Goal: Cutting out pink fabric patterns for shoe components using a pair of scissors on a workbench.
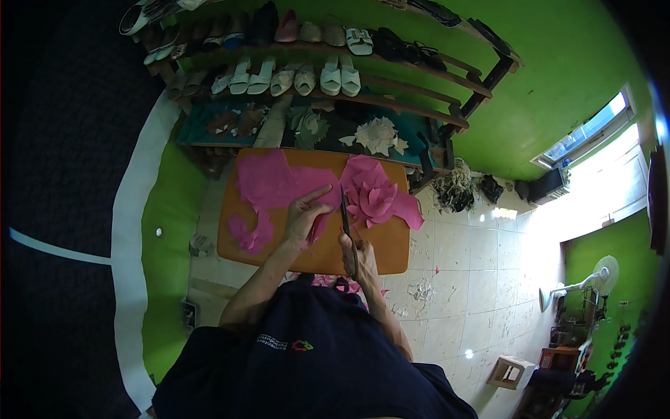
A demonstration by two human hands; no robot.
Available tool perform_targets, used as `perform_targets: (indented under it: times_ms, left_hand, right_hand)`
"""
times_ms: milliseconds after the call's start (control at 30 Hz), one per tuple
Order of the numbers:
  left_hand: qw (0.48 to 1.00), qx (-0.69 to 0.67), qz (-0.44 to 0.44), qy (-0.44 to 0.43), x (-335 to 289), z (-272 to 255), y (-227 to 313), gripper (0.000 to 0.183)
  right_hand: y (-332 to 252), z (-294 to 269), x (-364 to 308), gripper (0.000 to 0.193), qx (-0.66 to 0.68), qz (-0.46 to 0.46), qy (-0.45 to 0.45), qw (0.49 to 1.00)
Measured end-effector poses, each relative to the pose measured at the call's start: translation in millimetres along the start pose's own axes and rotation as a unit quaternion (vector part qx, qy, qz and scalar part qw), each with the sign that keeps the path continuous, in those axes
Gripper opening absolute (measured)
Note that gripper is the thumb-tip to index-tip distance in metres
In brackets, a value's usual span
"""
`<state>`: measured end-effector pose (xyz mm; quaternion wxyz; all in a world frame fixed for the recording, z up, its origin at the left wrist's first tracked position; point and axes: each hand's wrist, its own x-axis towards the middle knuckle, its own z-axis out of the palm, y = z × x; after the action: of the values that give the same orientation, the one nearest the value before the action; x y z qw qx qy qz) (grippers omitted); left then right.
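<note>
My left hand (301,218) is closed on a large pink sheet (269,178), its fingers pointing towards the sheet's right edge. In my right hand (360,257) is a pair of dark scissors (345,211), the blades pointing away from me along that edge. Whether the blades are apart or together is too small to tell. Just right of the scissors lies a heap of pink petal-shaped pieces (372,197). A curved pink scrap (252,236) rests to the left of my left hand. All of this lies on an orange-brown table (391,253).
Beyond the table stands a rack (412,94) with several shoes and sandals (340,75). Its lower shelf carries a pale heap of cut pieces (377,135) and a grey-green one (307,127). Scraps (421,288) litter the tiled floor at right, where a white fan (601,274) stands farther off.
</note>
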<state>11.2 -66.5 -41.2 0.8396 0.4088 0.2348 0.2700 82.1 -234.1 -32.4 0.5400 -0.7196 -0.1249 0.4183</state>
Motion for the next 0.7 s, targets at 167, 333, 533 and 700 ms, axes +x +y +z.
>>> perform_targets:
  times_ms: [167, 333, 533, 700]
  left_hand:
    - [0.998, -0.031, 0.016, 0.056, -1.8, 21.1, 8.5, 0.047]
    - [0.995, 0.087, 0.034, 0.021, -4.2, 8.0, -4.5, 0.050]
    - [0.998, 0.050, 0.032, 0.030, -0.5, 8.9, -3.6, 0.052]
    - [0.998, 0.003, 0.044, 0.048, -1.6, 16.6, 6.0, 0.052]
  right_hand:
    - [22.3, 2.0, 10.7, 0.068, -0.059, -0.037, -0.003, 0.998]
    - [12.3, 6.4, 11.0, 0.067, -0.027, -0.051, -0.006, 0.998]
    - [4.5, 7.4, 9.1, 0.056, -0.024, -0.036, 0.004, 0.999]
    - [-1.8, 7.8, 1.2, 0.056, -0.016, -0.025, -0.012, 0.999]
